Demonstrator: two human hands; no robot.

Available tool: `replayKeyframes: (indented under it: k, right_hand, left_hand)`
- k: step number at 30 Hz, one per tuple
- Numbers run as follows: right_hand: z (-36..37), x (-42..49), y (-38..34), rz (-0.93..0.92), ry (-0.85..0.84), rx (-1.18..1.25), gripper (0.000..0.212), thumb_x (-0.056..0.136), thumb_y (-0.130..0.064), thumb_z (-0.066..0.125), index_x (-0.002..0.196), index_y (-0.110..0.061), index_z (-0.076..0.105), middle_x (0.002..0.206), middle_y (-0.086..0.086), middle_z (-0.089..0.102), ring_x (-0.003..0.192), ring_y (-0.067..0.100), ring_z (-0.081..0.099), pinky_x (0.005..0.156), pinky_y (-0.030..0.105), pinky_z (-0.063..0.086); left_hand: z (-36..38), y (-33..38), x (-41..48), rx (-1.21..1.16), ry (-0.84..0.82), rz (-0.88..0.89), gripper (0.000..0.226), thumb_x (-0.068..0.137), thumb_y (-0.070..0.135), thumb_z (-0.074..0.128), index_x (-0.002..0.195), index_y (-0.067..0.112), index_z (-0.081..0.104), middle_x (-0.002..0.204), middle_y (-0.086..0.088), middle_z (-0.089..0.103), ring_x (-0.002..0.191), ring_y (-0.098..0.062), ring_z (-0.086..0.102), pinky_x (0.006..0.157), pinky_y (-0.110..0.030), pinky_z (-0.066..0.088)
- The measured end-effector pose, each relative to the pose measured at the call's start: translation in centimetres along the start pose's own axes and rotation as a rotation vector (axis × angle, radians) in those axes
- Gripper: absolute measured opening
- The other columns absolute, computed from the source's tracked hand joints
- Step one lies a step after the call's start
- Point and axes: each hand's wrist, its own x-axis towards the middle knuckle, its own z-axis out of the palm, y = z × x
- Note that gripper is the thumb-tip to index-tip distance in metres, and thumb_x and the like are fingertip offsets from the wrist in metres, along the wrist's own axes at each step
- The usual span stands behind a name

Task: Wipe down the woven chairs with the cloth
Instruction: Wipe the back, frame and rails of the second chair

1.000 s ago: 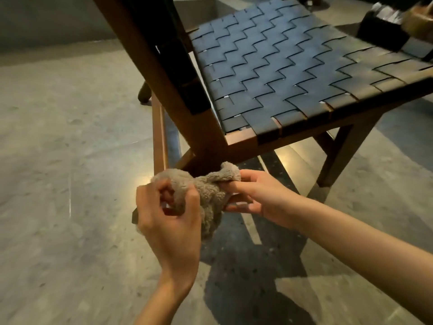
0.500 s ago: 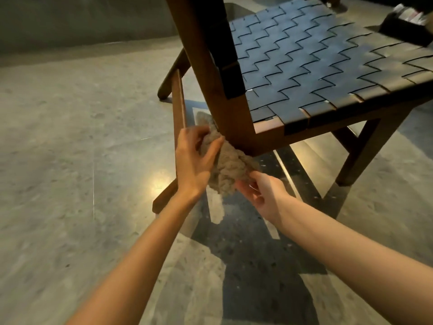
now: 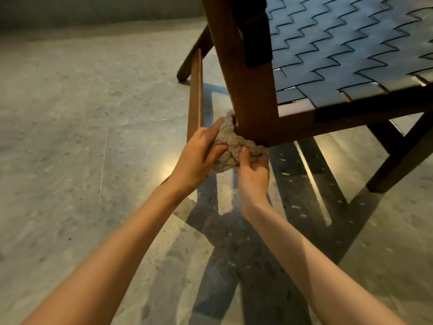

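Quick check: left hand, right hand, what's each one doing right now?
Left hand: closed, holding the cloth between fingers and thumb.
Right hand: closed, holding the same cloth, thumb on top.

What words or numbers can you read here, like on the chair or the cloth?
There are none to read.
The chair shows no label or brand on its wooden frame or on its woven seat.
The cloth shows no tag or print, though the left hand and the right hand cover part of it.
The floor shows only speckles and reflected light, no writing.
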Motion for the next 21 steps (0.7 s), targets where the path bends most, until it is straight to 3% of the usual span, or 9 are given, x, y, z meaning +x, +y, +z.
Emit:
replayKeyframes:
  k: [3,5,8,11,12,14,17,21]
  right_hand:
    - [1.0,0.2,2.5,-0.024,-0.127,-0.075,0.029,0.099,-0.03,0.046,0.127,-0.036,0.039,0.111,-0.02,0.05,0.104,0.002,0.051,0.091,0.021,0.038]
    - [1.7,0.3,3.8,-0.032,-0.173,-0.175,0.032,0.1,-0.028,0.044,0.132,-0.025,0.043,0.115,-0.011,0.053,0.109,0.009,0.051,0.086,0.016,0.036]
    - [2.5,0.5,6.1,-0.067,-0.233,-0.246,0.031,0.101,-0.023,0.042,0.13,-0.014,0.048,0.124,0.001,0.058,0.114,0.015,0.052,0.079,0.01,0.033]
    - [3.1,0.5,7.7,0.024,-0.341,-0.223,0.02,0.102,-0.021,0.041,0.119,-0.023,0.051,0.124,0.001,0.059,0.12,0.021,0.052,0.094,0.024,0.038]
    - [3.4,0.6,8.2,0.071,-0.393,-0.21,0.018,0.102,-0.021,0.041,0.116,-0.026,0.051,0.124,0.001,0.058,0.121,0.023,0.051,0.1,0.031,0.039]
    - [4.2,0.8,9.0,0.185,-0.498,-0.309,0.029,0.102,-0.026,0.04,0.13,-0.022,0.046,0.131,0.003,0.053,0.126,0.025,0.048,0.102,0.032,0.038]
    - [5.8,0.9,10.3,0.362,-0.581,-0.545,0.051,0.102,-0.039,0.034,0.145,-0.012,0.031,0.144,0.008,0.042,0.133,0.027,0.039,0.11,0.036,0.032]
    - [7.5,0.9,10.7,0.355,-0.563,-0.586,0.048,0.102,-0.033,0.039,0.144,-0.01,0.034,0.142,0.01,0.046,0.132,0.028,0.041,0.109,0.035,0.033]
  left_hand:
    - [0.2,-2.3,-1.8,0.115,0.055,0.008,0.05,0.098,0.023,0.045,0.146,0.02,0.028,0.121,-0.005,0.043,0.108,-0.006,0.037,0.091,-0.003,0.033]
    - [0.1,-3.7,-3.2,0.12,0.067,-0.028,0.049,0.098,0.02,0.045,0.142,0.029,0.025,0.123,-0.007,0.04,0.112,-0.009,0.036,0.092,-0.001,0.029]
    - [0.2,-5.3,-4.4,0.159,0.106,-0.072,0.049,0.098,0.015,0.046,0.141,0.029,0.029,0.119,-0.007,0.037,0.11,-0.009,0.034,0.089,0.002,0.026]
    - [0.0,-6.5,-5.7,0.223,0.13,-0.073,0.053,0.095,0.008,0.05,0.142,0.024,0.031,0.111,-0.002,0.036,0.098,-0.002,0.034,0.083,0.002,0.027]
    - [-0.1,-7.1,-6.3,0.232,0.123,-0.098,0.054,0.095,0.006,0.05,0.142,0.025,0.031,0.107,-0.002,0.037,0.093,-0.001,0.034,0.081,0.001,0.028]
    - [-0.5,-8.5,-7.2,0.234,0.084,-0.2,0.052,0.096,0.009,0.048,0.14,0.029,0.029,0.102,-0.002,0.038,0.087,-0.004,0.035,0.076,-0.002,0.03]
    - [-1.2,-10.6,-8.1,0.274,-0.033,-0.351,0.05,0.097,0.013,0.047,0.144,0.022,0.031,0.103,-0.001,0.038,0.092,-0.011,0.037,0.076,-0.009,0.028]
    - [-2.2,-12.2,-8.3,0.307,-0.186,-0.472,0.049,0.098,0.012,0.044,0.146,0.016,0.032,0.117,-0.012,0.05,0.11,-0.025,0.045,0.093,-0.029,0.034]
